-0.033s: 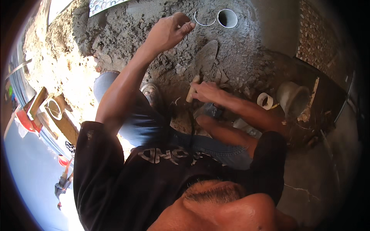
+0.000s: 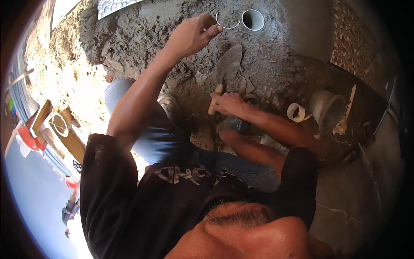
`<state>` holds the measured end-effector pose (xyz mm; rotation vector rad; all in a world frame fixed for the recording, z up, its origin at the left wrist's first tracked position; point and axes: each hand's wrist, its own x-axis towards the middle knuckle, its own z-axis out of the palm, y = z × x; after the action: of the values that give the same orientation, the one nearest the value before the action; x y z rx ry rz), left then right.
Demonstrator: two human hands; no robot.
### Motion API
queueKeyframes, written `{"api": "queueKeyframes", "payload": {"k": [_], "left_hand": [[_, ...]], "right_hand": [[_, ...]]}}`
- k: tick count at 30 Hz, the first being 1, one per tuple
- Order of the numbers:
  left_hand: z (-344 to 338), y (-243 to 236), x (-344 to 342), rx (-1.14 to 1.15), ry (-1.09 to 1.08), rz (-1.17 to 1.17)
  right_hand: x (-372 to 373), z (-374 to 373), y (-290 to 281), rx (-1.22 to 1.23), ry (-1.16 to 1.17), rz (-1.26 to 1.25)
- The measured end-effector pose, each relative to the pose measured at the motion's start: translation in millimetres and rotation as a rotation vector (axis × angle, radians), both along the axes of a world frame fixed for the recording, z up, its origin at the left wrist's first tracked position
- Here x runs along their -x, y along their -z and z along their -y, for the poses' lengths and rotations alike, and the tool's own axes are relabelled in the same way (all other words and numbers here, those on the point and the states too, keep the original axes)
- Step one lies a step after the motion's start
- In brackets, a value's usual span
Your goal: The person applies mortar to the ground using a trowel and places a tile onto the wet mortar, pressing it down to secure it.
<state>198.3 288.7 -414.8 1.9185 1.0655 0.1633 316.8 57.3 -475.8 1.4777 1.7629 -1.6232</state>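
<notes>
Left hand (image 2: pixel 195 33) by white ring (image 2: pixel 229 28), upper centre, can't tell if pinching; right fist (image 2: pixel 230 104) round trowel (image 2: pixel 230 61), mid-frame; careless swing could knock mortar (image 2: pixel 172 41) into open pipe (image 2: pixel 258 20), upper centre

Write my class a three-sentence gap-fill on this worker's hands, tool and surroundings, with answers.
The right hand grips the trowel by its ____.
Beside the left hand is a thin ring coloured ____.
The open pipe lies to the ____ of that ring.

Missing words: handle; white; right.
</notes>
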Motion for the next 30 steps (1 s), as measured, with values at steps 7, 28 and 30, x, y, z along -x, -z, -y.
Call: {"api": "queueKeyframes", "payload": {"k": [7,28,30], "left_hand": [[15,-3,-36,0.048,0.067,0.130],[15,-45,30,0.153,-0.245,-0.040],[19,-53,29,0.128,-0.221,-0.049]], "right_hand": [[-2,48,5,-0.144,0.514,-0.110],[-257,-140,40,-0.697,0.444,0.577],[-263,-144,38,-0.615,0.401,0.588]]}}
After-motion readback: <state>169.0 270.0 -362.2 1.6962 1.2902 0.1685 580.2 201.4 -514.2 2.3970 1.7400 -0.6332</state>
